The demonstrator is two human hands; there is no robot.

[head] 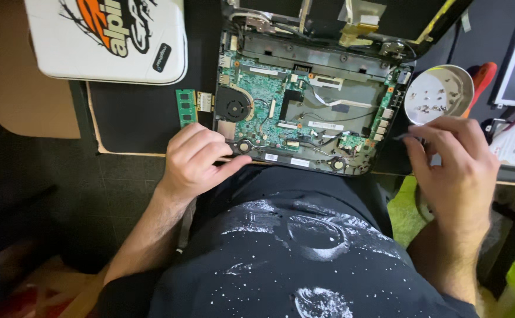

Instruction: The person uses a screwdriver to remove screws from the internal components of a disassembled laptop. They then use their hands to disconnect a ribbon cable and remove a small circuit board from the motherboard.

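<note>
An opened laptop base (304,100) lies on the black desk mat, its green motherboard, round fan (232,107) and thin wires exposed. My left hand (195,159) rests curled on the near left corner of the laptop, thumb lying along its front edge. My right hand (454,156) hovers off the laptop's right corner, fingers pinched around a small dark tool or part that is too small to identify. Just beyond it sits a white round dish (440,93) with several small screws in it.
A green memory stick (185,107) and a small card lie left of the laptop on the black mat (134,118). A white case with an orange and black graphic (107,38) sits far left. Papers and a red object are at the right edge.
</note>
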